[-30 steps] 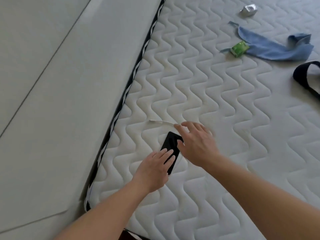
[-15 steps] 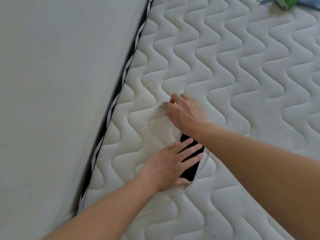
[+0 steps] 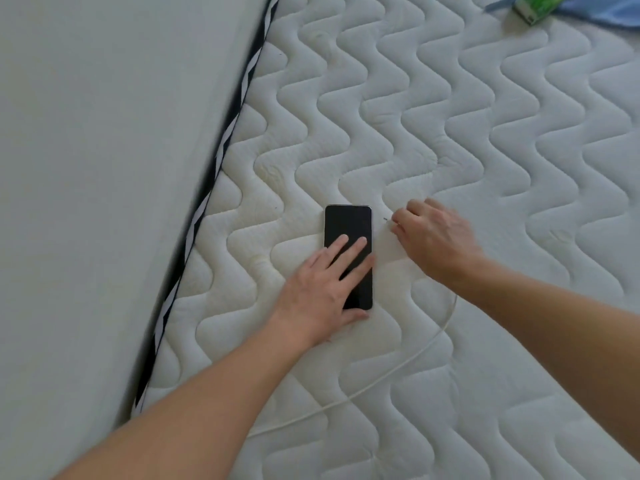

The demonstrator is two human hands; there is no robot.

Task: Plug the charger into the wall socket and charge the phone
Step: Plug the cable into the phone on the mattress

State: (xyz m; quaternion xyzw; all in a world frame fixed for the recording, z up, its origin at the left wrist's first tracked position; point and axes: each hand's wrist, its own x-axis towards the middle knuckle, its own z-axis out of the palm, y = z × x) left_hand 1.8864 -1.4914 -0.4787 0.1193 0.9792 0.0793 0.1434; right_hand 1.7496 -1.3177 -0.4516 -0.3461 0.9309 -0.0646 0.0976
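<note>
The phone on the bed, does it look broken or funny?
No. The phone lies flat on the mattress with a dark screen and no cracks showing. The left hand rests on it. The right hand pinches the end of the white charging cable, which is not plugged into the phone yet.

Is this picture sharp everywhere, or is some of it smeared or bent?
Head view: the phone and both hands are fairly sharp; the striped mattress edge on the left is smeared by motion; soft even daylight, faint shadows, no screen glare; wide-angle lens bows the quilting outward.
</note>
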